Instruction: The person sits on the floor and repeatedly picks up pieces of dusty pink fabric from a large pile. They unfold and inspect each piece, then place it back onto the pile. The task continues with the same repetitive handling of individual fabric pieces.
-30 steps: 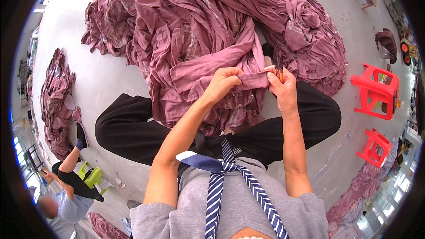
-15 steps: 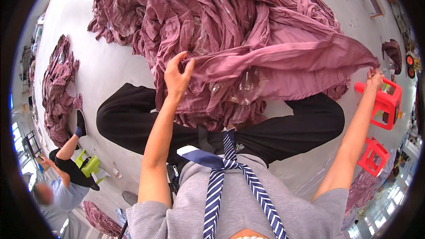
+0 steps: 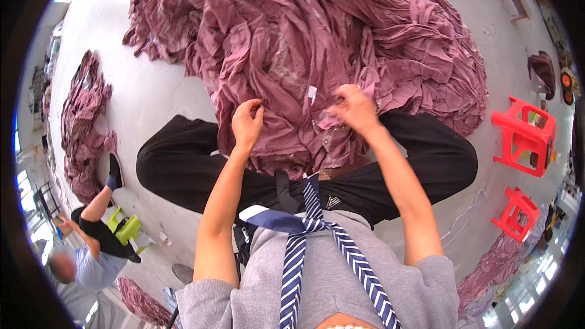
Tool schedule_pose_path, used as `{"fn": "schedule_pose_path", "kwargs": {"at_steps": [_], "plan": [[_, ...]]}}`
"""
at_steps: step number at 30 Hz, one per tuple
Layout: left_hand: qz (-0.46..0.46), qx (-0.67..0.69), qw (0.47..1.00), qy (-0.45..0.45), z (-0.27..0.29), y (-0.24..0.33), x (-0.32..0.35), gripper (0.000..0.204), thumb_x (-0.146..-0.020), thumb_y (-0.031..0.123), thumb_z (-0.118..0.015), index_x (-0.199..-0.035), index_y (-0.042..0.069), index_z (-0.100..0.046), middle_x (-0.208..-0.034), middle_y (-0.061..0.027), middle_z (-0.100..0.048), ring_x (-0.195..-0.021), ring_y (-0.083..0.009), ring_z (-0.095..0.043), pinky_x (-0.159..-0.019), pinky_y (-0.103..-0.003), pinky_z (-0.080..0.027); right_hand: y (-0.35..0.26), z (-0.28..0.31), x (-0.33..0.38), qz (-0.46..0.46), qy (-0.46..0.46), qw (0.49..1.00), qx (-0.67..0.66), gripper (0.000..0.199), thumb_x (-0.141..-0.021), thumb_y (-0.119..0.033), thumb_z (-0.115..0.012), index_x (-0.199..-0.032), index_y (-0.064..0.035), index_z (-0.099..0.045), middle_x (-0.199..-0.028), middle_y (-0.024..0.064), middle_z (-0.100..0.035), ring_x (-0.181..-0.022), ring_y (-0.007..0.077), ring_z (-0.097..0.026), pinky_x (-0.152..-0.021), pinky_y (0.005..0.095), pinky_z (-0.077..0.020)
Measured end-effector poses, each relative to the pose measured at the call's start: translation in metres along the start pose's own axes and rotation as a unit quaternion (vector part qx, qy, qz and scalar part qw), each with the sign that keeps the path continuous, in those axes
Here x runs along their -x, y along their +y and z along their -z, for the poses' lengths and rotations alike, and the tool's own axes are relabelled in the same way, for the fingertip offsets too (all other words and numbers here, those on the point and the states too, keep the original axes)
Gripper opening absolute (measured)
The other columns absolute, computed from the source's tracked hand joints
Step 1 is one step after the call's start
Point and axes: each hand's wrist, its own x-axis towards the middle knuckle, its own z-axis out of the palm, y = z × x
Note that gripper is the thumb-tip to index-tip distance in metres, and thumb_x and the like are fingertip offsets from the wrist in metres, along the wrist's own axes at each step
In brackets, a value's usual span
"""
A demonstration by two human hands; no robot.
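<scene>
While both hands are over the near part of the big heap of dusky pink cloth point(image 3: 286, 79), that heap lies between the black trousers point(image 3: 183, 161) and spreads away to the far side. The left hand point(image 3: 247, 125) has its fingers bent toward the thumb; whether they pinch a fold, I cannot tell. The right hand point(image 3: 356, 109) is blurred, fingers partly curled, to the right of a small white tag point(image 3: 312, 95); its hold cannot be told either.

Because the folds cross and bunch, a pull on one layer could drag others along or hide an edge. Cloth at the near side meets the legs, so it could catch under them if they shift.

Along the heap's left edge, a broad stretch of pale floor point(image 3: 161, 94) reaches toward a smaller cloth pile point(image 3: 82, 125). On the right, the gap before the farther red stool point(image 3: 527, 134) is narrower, and an arm swung wide might knock it.
</scene>
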Motion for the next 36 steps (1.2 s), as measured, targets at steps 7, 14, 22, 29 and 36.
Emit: {"fn": "schedule_pose_path", "kwargs": {"at_steps": [7,14,22,29,36], "plan": [[-0.050,0.018,0.998,-0.027,-0.012,0.011,0.018,0.021,-0.075,0.005,-0.062,-0.096,0.004,-0.063,-0.091,-0.0114,-0.063,-0.085,-0.0253,-0.061,-0.077,-0.032,-0.047,0.026,-0.033,0.037,-0.136,-0.212,0.949,0.191,0.022,-0.073,-0.014,-0.065,-0.089,-0.0024,-0.056,-0.093,0.0188,-0.061,-0.080,0.0356,-0.062,-0.071,0.0430,-0.0506],[-0.038,0.002,0.999,-0.001,-0.002,0.003,0.017,0.019,-0.076,0.006,-0.063,-0.095,0.005,-0.063,-0.090,-0.0102,-0.063,-0.083,-0.0240,-0.061,-0.074,-0.032,-0.048,0.063,0.153,-0.002,-0.242,0.002,0.942,0.232,0.026,-0.089,-0.023,-0.041,-0.081,-0.0031,-0.055,-0.072,0.0203,-0.059,-0.070,0.0379,-0.059,-0.063,0.0471,-0.0440],[-0.035,-0.005,0.997,0.070,0.000,-0.006,0.011,0.016,-0.076,0.006,-0.063,-0.092,0.006,-0.064,-0.085,-0.0090,-0.064,-0.076,-0.0230,-0.062,-0.071,-0.031,-0.048,0.168,0.303,0.012,-0.355,0.300,0.830,0.311,0.047,-0.075,-0.033,-0.064,-0.109,-0.0010,-0.059,-0.092,0.0149,-0.067,-0.089,0.0271,-0.064,-0.080,0.0372,-0.0478],[-0.039,0.022,0.994,-0.097,-0.038,0.014,0.037,0.021,-0.075,0.007,-0.065,-0.095,0.005,-0.064,-0.083,-0.0086,-0.065,-0.073,-0.0184,-0.063,-0.069,-0.028,-0.049,0.035,-0.006,0.004,-0.350,0.065,0.933,-0.060,0.023,-0.079,-0.020,-0.057,-0.074,0.0008,-0.064,-0.072,0.0149,-0.065,-0.067,0.0246,-0.063,-0.064,0.0365,-0.0479],[-0.020,0.023,0.924,-0.381,-0.050,0.014,0.048,0.082,-0.056,0.034,-0.081,-0.124,0.005,-0.046,-0.114,-0.0167,-0.056,-0.109,-0.0310,-0.052,-0.092,-0.041,-0.042,-0.091,-0.055,0.022,-0.338,-0.065,0.852,-0.395,0.018,-0.080,-0.018,-0.067,-0.080,-0.0003,-0.061,-0.071,-0.0033,-0.057,-0.063,0.0053,-0.050,-0.054,0.0241,-0.0425]]}}
